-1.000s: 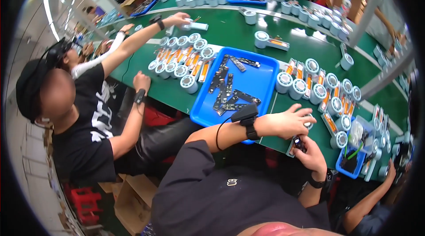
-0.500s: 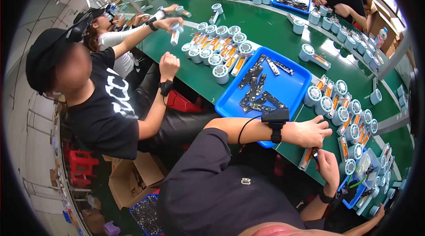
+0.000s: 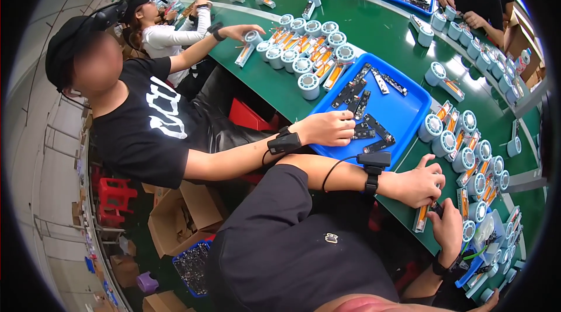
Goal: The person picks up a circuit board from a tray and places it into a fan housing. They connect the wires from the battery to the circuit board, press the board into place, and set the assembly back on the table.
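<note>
At the table's near edge my left hand [image 3: 412, 187] reaches in with bent fingers over an open white handle casing [image 3: 419, 219] with an orange strip inside. It grips the casing's upper part, which the hand mostly covers. My right hand [image 3: 447, 229] pinches a small dark circuit board [image 3: 436, 208] against the same piece, thumb and fingers closed. Left of my hands, several more dark circuit boards [image 3: 380, 130] lie in a blue tray [image 3: 403, 110]. A co-worker's hand [image 3: 328, 129] reaches over that tray's near left side.
Rows of light-blue round-headed handheld fans [image 3: 446, 141] with open handles stand right of my hands; another group [image 3: 308, 85] is beyond the tray. A blue bin [image 3: 467, 277] sits at the right. Open cardboard boxes [image 3: 181, 218] are on the floor. Other people work along the green table [image 3: 374, 25].
The co-worker has set down a fan at the far left and brought one hand to the blue tray. My hands stay together on the casing and board. The view has shifted slightly.
</note>
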Tool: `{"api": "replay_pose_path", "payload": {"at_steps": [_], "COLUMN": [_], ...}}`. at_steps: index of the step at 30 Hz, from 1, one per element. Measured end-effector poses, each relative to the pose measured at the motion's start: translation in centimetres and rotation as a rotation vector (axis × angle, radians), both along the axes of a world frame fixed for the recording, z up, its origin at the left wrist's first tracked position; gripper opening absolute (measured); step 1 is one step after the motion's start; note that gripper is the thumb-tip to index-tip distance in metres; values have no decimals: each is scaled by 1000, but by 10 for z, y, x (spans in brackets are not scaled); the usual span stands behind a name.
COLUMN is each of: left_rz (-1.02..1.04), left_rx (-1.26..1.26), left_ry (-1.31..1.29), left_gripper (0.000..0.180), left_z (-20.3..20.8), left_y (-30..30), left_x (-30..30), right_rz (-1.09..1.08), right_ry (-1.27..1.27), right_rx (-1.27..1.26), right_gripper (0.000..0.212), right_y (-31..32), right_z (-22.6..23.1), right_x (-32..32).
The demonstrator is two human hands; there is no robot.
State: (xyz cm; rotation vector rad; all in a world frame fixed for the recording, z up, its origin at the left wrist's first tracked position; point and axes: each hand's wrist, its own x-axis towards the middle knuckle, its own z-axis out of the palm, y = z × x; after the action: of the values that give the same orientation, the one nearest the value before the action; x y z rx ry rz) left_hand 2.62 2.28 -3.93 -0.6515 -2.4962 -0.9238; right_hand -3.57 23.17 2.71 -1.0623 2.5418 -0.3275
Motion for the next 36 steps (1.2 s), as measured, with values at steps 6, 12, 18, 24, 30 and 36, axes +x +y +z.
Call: {"api": "replay_pose_path", "payload": {"at_steps": [6,12,18,24,30,36], "left_rz": [87,56,95,51,64,109], "left_rx": [48,126,150,-38,-225,-247], "left_ry": [40,18,-31,131,57,117], "left_gripper": [3,10,17,13,10,14], "left_z": [-3,13,4,7,11,14], "left_y": [2,0,6,-6,3,6], "left_x": [3,8,5,5,7,13], "right_rz": [-195,-329,-421,-356,-360,-356], "right_ry": [-82,-160,-325,-451,-429,-500], "right_rx": [-260,-563,-821,-793,-782,-742], "right_gripper": [23,21,16,21,32,34], "right_y": [-9,-4,1,12,19,26], "right_z": [-10,-49,-75,-73,-78,-79], "right_x": [6,20,32,37,42,36]}}
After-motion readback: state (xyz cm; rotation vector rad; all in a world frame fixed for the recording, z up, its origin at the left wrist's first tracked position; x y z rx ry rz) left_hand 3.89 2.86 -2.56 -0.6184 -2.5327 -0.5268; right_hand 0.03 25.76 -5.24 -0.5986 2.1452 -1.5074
